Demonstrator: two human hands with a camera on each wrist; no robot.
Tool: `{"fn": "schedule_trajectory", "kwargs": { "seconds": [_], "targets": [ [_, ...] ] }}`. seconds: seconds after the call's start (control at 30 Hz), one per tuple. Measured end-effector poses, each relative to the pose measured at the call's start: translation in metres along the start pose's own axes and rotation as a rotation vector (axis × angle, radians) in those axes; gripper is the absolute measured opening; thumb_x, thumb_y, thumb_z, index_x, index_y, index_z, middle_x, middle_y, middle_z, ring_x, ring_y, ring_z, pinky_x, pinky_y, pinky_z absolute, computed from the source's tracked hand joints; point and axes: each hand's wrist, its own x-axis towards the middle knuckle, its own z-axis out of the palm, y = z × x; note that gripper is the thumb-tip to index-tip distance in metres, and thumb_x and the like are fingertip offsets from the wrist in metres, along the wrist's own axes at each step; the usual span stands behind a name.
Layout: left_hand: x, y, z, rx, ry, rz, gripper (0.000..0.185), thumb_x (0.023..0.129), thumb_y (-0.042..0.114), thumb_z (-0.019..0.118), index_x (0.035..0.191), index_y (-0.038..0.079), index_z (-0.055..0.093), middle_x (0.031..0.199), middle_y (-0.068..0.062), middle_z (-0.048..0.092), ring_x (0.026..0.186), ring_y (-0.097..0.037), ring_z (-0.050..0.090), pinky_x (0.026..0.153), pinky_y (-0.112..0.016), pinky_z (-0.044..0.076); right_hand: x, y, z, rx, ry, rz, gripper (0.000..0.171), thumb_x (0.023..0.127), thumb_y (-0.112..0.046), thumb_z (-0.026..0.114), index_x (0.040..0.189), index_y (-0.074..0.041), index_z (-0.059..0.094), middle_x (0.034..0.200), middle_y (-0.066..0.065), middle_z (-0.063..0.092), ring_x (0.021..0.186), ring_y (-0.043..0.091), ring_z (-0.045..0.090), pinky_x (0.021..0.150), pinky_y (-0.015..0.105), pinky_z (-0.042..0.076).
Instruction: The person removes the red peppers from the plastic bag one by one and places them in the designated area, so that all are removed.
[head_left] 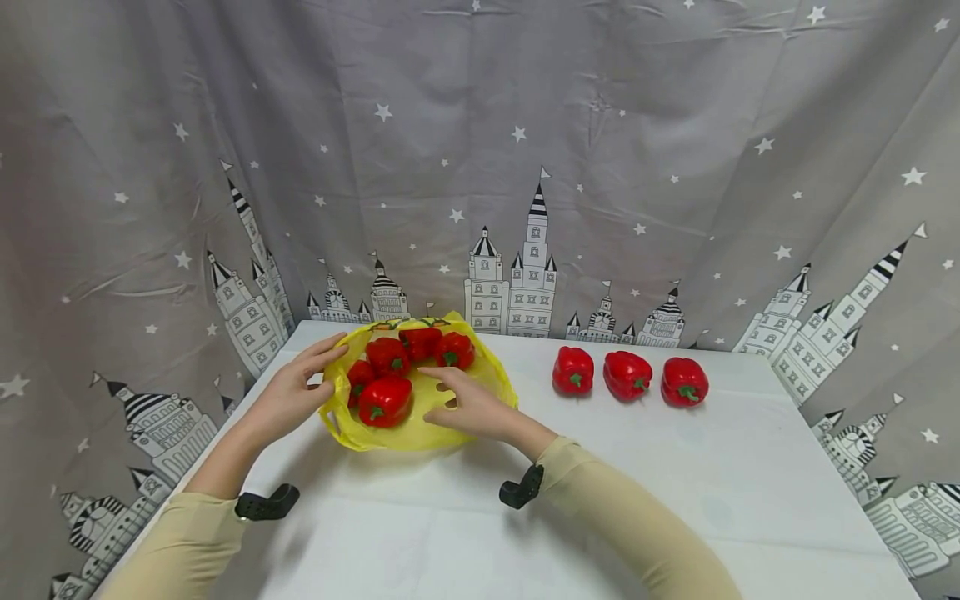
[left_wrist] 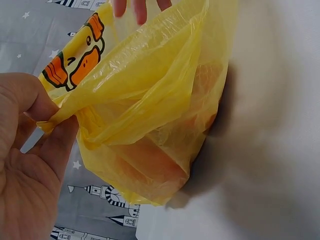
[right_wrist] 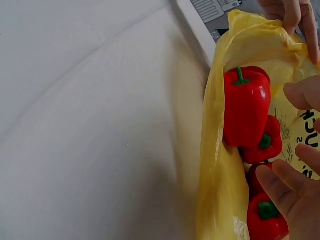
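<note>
Head view gives us the layout: a yellow bag (head_left: 420,408) lies open at the table's (head_left: 675,517) back left, with five peppers (head_left: 385,401) in it, and three more peppers (head_left: 627,375) stand in a row to the right, well apart. Our left hand (head_left: 288,396) pinches the bag's rim between thumb and fingers; the right hand (head_left: 468,404) rests on the plastic with fingers spread, and whether it grips any film we cannot quite tell. The thin film could slip from the pinch, and then the peppers might roll out toward the table edge.
</note>
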Motion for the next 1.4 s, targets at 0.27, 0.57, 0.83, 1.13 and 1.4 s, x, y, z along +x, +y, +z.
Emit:
{"fn": "schedule_trajectory", "kwargs": {
  "seconds": [0.27,0.57,0.83,1.13,1.4],
  "targets": [
    [-0.001,-0.001,0.000,-0.005,0.002,-0.001,0.057,0.098,0.003,0.053,0.154,0.001,0.043,0.168,-0.005,0.025,0.148,-0.040,0.031,0.103,-0.058,0.044,0.014,0.001,0.012,-0.069,-0.012,0.015,0.076,0.091,-0.032,0.074,0.158,-0.021,0.040,0.157,0.001,0.042,0.137,0.033,0.046,0.101,0.034,0.050],
    [-0.002,-0.004,0.002,-0.009,-0.001,0.020,0.057,0.098,0.003,0.052,0.154,0.002,0.044,0.167,-0.005,0.027,0.147,-0.041,0.033,0.101,-0.054,0.046,0.027,-0.003,0.023,-0.119,-0.016,0.029,0.079,0.090,-0.035,0.077,0.158,-0.023,0.040,0.158,-0.001,0.041,0.143,0.023,0.041,0.111,0.038,0.042],
    [-0.003,-0.004,0.001,0.006,-0.004,0.023,0.057,0.097,0.003,0.052,0.154,0.002,0.044,0.167,-0.005,0.028,0.146,-0.042,0.035,0.100,-0.052,0.047,0.039,-0.005,0.031,-0.172,-0.001,0.062,0.082,0.087,-0.039,0.079,0.158,-0.025,0.041,0.159,-0.002,0.040,0.146,0.018,0.037,0.117,0.041,0.034],
    [-0.005,-0.005,0.003,0.019,-0.010,0.041,0.057,0.097,0.002,0.053,0.154,0.002,0.044,0.166,-0.006,0.030,0.147,-0.041,0.033,0.108,-0.061,0.039,0.050,-0.007,0.041,-0.164,-0.002,0.080,0.085,0.085,-0.034,0.082,0.158,-0.021,0.040,0.158,0.002,0.042,0.145,0.019,0.037,0.118,0.034,0.032],
    [-0.006,-0.005,0.004,0.010,-0.017,0.043,0.057,0.096,0.001,0.052,0.153,0.001,0.045,0.166,-0.004,0.030,0.148,-0.039,0.030,0.108,-0.062,0.039,0.057,-0.006,0.046,-0.140,0.019,0.115,0.077,0.088,-0.036,0.079,0.156,-0.025,0.044,0.157,0.002,0.043,0.143,0.019,0.040,0.117,0.039,0.034]
  ]
}}
